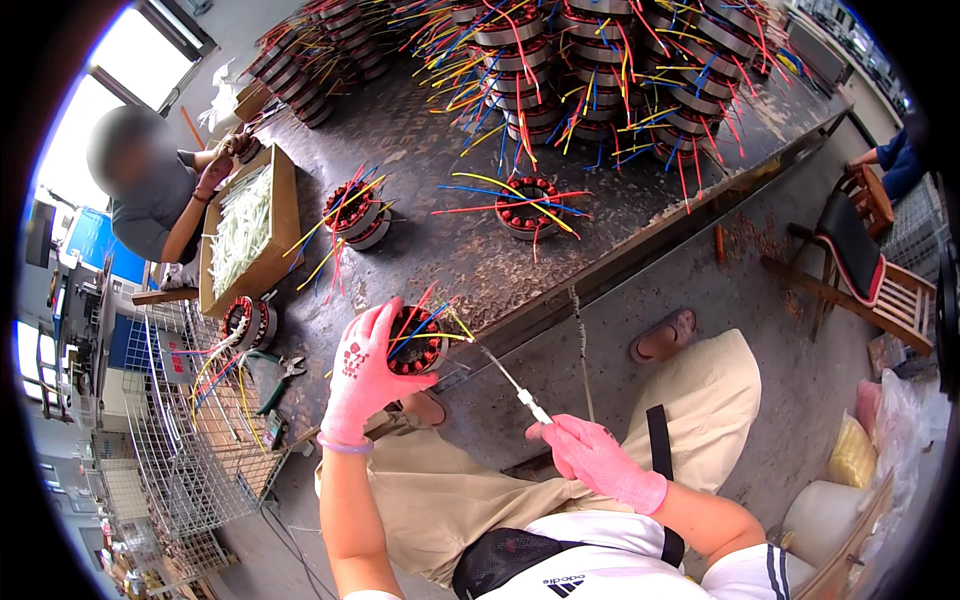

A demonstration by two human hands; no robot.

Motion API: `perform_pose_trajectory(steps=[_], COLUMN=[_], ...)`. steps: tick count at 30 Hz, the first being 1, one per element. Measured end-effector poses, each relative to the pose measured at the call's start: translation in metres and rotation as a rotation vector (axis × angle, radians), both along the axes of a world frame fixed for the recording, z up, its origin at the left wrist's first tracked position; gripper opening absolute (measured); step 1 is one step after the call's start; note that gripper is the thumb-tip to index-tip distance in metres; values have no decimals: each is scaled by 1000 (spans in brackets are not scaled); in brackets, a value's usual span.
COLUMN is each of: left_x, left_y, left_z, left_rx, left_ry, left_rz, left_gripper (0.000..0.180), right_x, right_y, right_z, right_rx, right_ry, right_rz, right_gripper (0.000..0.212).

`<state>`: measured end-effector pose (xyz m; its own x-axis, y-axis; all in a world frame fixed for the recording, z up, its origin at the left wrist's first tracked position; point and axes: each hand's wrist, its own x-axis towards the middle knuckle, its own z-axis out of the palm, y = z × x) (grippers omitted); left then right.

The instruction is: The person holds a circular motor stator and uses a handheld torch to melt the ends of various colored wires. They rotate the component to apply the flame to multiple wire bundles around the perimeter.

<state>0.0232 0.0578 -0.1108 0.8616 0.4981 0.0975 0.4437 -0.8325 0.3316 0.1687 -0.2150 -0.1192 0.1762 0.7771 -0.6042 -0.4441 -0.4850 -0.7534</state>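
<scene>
My left hand [362,368], in a pink glove, grips a motor stator [418,352] at the near edge of the bench. Red windings line the stator, and red, blue and yellow wires stick out of it. My right hand [600,462], also gloved in pink, is closed around a thin rod-like piece [528,400] with a white section near my fingers. Its narrow far end points at the tip of a yellow wire [462,325]; whether they touch I cannot tell. On the bench beyond sit a stator [520,225] and a stacked pair [362,236].
Tall stacks of wired stators [520,85] fill the bench's far side. A cardboard box [290,215] of white sleeves stands left, with a person [160,200] working behind it. Green-handled pliers [280,385] and another stator [250,325] lie nearer. A wooden chair [865,250] stands right.
</scene>
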Motion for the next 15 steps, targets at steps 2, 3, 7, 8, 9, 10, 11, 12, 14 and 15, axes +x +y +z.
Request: perform_pose_trajectory(steps=[2,3,7,8,9,10,11,12,14,15], left_x=[0,1,1,0,0,-1,-1,-1,-1,-1], left_y=[-1,-1,-1,0,0,1,1,2,1,1], left_z=[0,0,-2,-2,-3,-3,-4,-5,-4,-3], left_rx=[-3,-6,-12,-8,-5,16,35,54,57,58], left_ry=[5,7,5,3,1,1,-1,-2,-3,-3], left_rz=[5,6,9,6,4,-4,-13,-21,-18,-16], left_gripper=[97,98,98,98,99,99,100,100,100,100], right_x=[-2,-2,-3,-3,-2,-2,-2,-2,-1,0], right_y=[-2,-3,-2,-2,-2,-2,-2,-3,-3,-3], right_z=[-7,-9,-7,-7,-7,-7,-6,-5,-5,-5], right_rx=[16,22,33,36,40,55,68,81,59,49], right_ry=[9,12,7,2,-4,-28,-54,-79,-76,-75], right_rz=[-8,-13,-1,0,2,12,21,31,41,47], right_gripper=[28,28,29,30,31,31,31,31,29,28])
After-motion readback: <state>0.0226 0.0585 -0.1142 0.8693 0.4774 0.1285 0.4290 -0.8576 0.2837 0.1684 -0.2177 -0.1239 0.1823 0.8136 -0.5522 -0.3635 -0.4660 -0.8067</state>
